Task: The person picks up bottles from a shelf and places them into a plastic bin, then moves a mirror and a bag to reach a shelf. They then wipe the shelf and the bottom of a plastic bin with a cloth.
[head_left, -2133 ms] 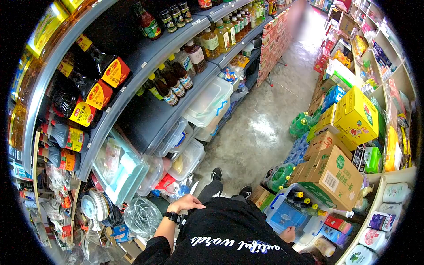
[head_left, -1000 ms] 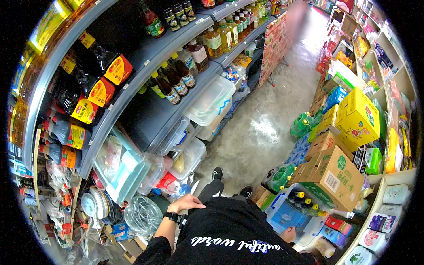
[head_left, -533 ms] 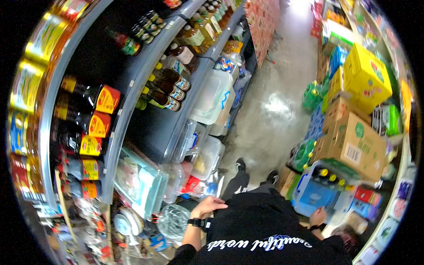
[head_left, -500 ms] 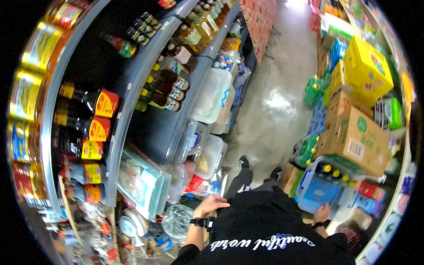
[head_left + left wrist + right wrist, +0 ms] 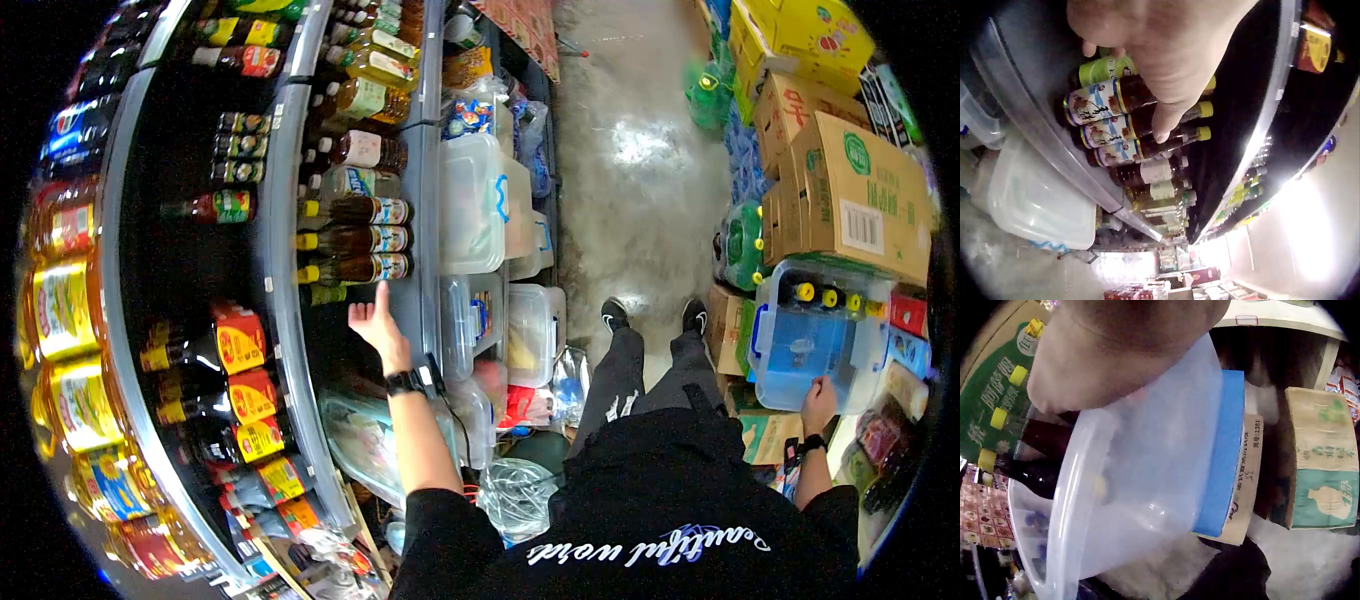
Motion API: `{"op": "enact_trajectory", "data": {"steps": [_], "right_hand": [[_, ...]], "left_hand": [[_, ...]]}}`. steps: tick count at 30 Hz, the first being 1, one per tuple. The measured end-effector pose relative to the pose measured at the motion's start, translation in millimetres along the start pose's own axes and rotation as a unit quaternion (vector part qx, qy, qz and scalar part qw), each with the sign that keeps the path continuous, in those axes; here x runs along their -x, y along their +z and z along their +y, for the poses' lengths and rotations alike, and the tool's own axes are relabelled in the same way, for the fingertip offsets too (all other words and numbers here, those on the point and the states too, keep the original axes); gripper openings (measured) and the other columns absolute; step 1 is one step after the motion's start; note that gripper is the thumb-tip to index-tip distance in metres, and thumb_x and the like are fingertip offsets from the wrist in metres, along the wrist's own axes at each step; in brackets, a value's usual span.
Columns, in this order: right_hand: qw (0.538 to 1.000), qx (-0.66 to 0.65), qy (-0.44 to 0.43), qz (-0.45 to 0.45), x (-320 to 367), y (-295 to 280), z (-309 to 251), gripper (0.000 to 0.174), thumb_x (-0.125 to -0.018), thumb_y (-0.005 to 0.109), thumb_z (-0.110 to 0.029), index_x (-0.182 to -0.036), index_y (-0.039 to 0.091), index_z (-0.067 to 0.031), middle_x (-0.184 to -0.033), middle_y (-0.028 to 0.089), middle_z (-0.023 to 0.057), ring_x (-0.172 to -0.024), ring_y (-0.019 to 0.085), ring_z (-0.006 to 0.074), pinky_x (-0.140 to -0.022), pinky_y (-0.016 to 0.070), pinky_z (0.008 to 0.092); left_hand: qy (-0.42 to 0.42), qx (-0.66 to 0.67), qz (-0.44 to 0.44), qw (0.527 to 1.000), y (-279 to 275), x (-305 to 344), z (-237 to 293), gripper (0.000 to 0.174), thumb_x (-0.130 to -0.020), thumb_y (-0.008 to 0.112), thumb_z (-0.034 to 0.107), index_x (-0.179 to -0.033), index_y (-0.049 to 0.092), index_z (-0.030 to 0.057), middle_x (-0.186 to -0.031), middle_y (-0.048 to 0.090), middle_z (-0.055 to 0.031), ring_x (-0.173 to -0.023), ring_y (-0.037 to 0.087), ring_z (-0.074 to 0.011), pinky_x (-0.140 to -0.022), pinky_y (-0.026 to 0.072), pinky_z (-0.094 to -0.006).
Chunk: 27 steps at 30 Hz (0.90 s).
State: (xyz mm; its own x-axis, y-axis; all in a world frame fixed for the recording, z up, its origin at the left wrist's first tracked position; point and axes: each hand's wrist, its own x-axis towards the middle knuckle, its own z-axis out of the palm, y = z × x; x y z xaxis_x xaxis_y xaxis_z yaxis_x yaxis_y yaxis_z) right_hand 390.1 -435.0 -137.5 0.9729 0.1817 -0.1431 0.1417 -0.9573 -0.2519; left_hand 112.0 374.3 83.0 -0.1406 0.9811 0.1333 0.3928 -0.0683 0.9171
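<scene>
My left hand (image 5: 375,325) reaches over the grey shelf, fingers extended near several dark sauce bottles (image 5: 375,268) with yellow caps and pictured labels. In the left wrist view, the thumb of that hand (image 5: 1172,56) overlaps the row of bottles (image 5: 1097,106), and the other fingers are mostly hidden. Low on the right, my right hand (image 5: 820,403) grips the rim of a clear plastic storage box (image 5: 762,350). Several dark bottles (image 5: 829,297) with yellow caps lie inside it. In the right wrist view, the fingers are hidden behind the box wall (image 5: 1154,469).
Large brown cartons (image 5: 860,190) stand beyond the box on the right. Lidded plastic tubs (image 5: 470,205) sit below the left shelf edge. Coiled clear tubing (image 5: 515,495) lies by the legs. The concrete floor (image 5: 635,190) runs between both sides.
The view has swung toward the left shelf. My left hand has left the shirt front and reached out to the shelf bottles. My right hand still holds the box.
</scene>
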Motion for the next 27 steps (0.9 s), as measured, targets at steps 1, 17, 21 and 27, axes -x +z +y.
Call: {"op": "enact_trajectory", "data": {"steps": [1,17,21,27], "right_hand": [[1.000,0.011,0.008,-0.003,0,1,1,0.015,-0.091,0.052,-0.017,-0.093,0.061,-0.0059,-0.081,0.065,0.0199,-0.075,0.061,0.0418,-0.067,0.0473,0.0491],[0.994,-0.078,0.059,0.053,20,-7,-17,0.019,-0.097,0.052,-0.013,-0.107,0.059,0.0013,-0.094,0.064,0.0169,-0.086,0.060,0.0303,-0.080,0.0467,0.0390],[0.981,-0.135,0.109,0.092,33,-9,-33,0.020,-0.098,0.054,-0.013,-0.111,0.059,0.0012,-0.094,0.064,0.0150,-0.089,0.061,0.0272,-0.083,0.0466,0.0366],[0.953,-0.155,0.176,0.193,56,-36,-59,0.022,-0.098,0.057,-0.013,-0.114,0.060,0.0011,-0.097,0.064,0.0118,-0.088,0.060,0.0229,-0.083,0.0479,0.0345]], "left_hand": [[-0.026,-0.031,0.022,0.999,11,-15,8,0.098,-0.073,0.091,0.026,-0.144,0.032,-0.0053,-0.141,0.041,-0.0178,-0.128,0.044,-0.0269,-0.110,0.0380,-0.0376],[0.083,0.067,-0.049,0.993,57,-77,-19,0.077,-0.072,0.087,0.002,-0.137,0.046,-0.0059,-0.137,0.056,-0.0137,-0.116,0.056,-0.0245,-0.105,0.0456,-0.0403],[0.055,0.089,-0.051,0.993,51,-78,-24,0.074,-0.077,0.082,0.001,-0.140,0.043,-0.0052,-0.138,0.055,-0.0132,-0.118,0.056,-0.0243,-0.106,0.0437,-0.0399],[0.120,0.071,-0.031,0.990,46,-58,-22,0.066,-0.080,0.081,0.003,-0.136,0.046,-0.0054,-0.136,0.057,-0.0139,-0.116,0.057,-0.0242,-0.104,0.0447,-0.0389]]}}
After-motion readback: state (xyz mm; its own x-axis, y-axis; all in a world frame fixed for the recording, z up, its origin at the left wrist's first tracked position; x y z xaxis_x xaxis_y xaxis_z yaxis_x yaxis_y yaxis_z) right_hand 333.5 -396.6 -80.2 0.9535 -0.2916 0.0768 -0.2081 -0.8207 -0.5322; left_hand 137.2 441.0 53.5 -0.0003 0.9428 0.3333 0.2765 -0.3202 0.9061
